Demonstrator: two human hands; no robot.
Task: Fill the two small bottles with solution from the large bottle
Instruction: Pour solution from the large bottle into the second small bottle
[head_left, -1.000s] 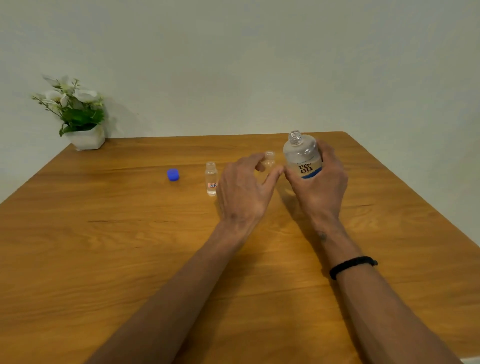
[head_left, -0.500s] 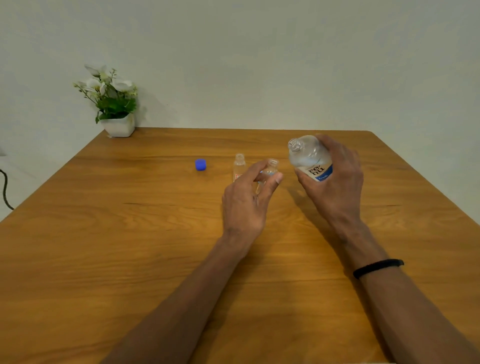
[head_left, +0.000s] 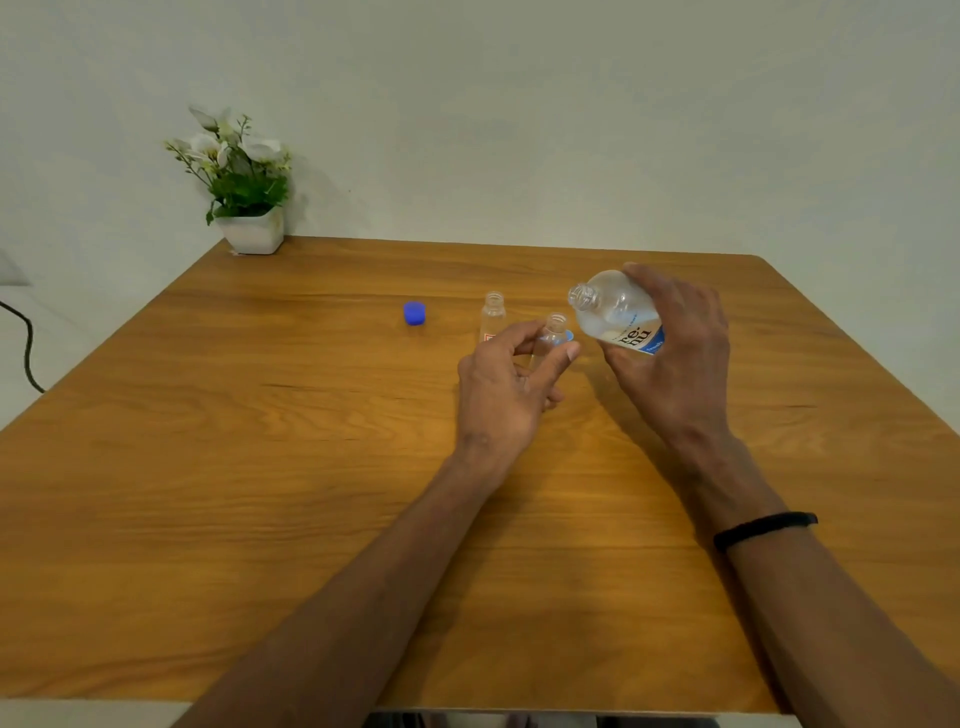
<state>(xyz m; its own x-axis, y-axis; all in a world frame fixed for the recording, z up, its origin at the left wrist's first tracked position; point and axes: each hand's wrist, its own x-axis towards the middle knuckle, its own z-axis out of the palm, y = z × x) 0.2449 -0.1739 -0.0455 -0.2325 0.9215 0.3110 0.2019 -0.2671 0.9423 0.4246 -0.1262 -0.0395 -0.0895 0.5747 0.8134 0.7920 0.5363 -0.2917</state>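
Observation:
My right hand (head_left: 670, 358) grips the large clear bottle (head_left: 615, 314), uncapped, tilted with its open neck pointing left and slightly down. Its neck is just right of and above a small clear bottle (head_left: 551, 338), open-topped, which my left hand (head_left: 506, 387) pinches between thumb and fingers. The lower part of that small bottle is hidden by my fingers. A second small clear bottle (head_left: 492, 314), also open, stands upright on the wooden table (head_left: 260, 467) just behind my left hand.
A blue cap (head_left: 414, 313) lies on the table left of the small bottles. A white pot with flowers (head_left: 244, 208) stands at the table's far left corner by the wall. A black cable (head_left: 26, 348) hangs off to the left.
My right hand has tilted the large bottle from upright toward the left. My left hand has closed on the small bottle, which it holds near the large bottle's neck.

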